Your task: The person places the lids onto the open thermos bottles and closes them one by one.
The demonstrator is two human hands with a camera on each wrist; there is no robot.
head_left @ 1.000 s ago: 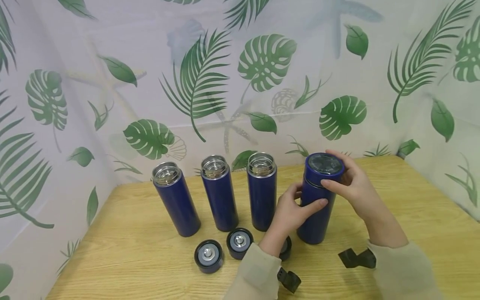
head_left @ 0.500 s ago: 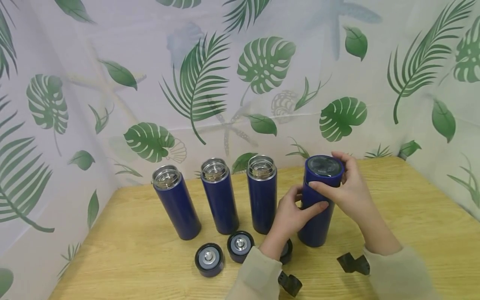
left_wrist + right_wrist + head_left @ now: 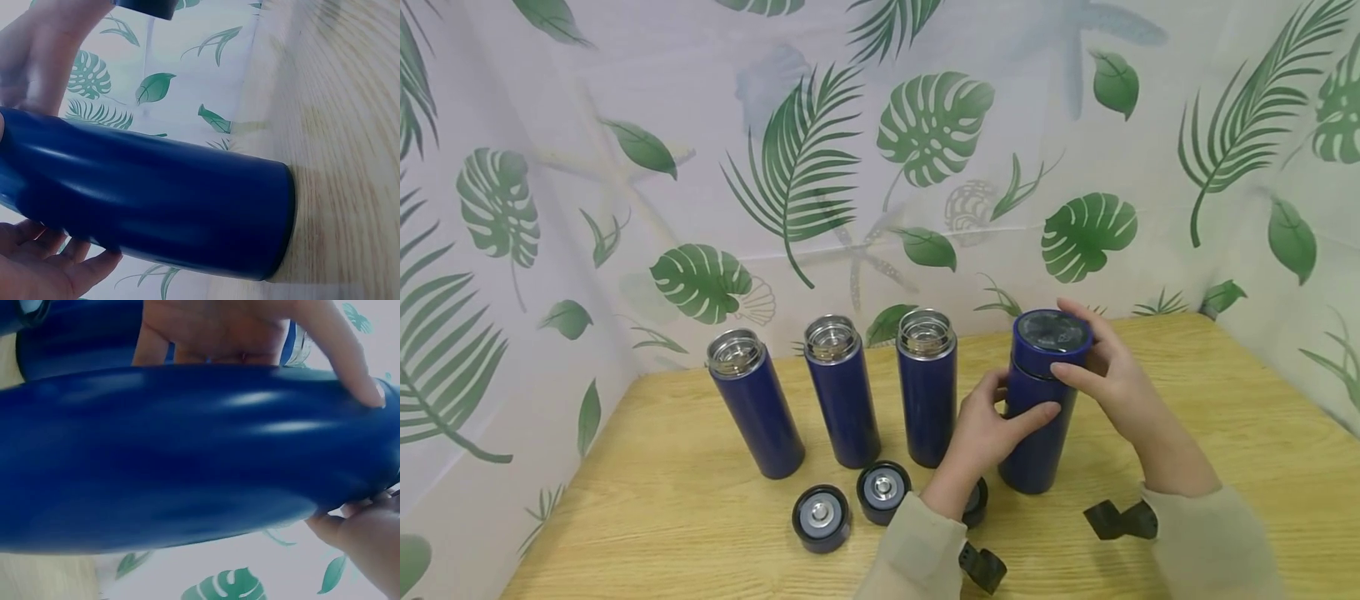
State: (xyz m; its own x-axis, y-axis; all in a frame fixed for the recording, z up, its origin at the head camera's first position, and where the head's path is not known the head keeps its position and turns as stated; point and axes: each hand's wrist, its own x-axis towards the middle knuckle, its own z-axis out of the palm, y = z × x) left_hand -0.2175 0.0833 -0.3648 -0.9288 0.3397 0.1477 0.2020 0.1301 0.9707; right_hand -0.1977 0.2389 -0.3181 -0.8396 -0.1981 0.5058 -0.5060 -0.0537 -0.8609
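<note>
Bottle point(image 3: 1034, 442) stands on the table point(image 3: 700, 500) at the right end of a row, its lid point(image 3: 1051, 335) on top and a thin dark seam below it. Left hand point(image 3: 988, 425) is curled partway round the body, thumb across the front, fingers behind. Right hand point(image 3: 1116, 379) is curled about the lid, thumb low at the front near the seam, fingers round the far side. The step in hand looks like turning the lid; which way, and how tight the thread is, I cannot tell.

To do it well, the left hand should stay firm, since the glossy body may slip and spin with the twist. Keep the base flat and the lid level, so the thread does not bind. The right thumb is best kept wholly on the lid, as straddling the seam would drag on the body. Short turns with a fresh grip between them should beat one long wrench.

Mind the neighbours: an open bottle point(image 3: 927, 408) stands just beside the left knuckles and could tip if they swing out, and a loose lid point(image 3: 977, 504), partly hidden by the left wrist, could get nudged
</note>
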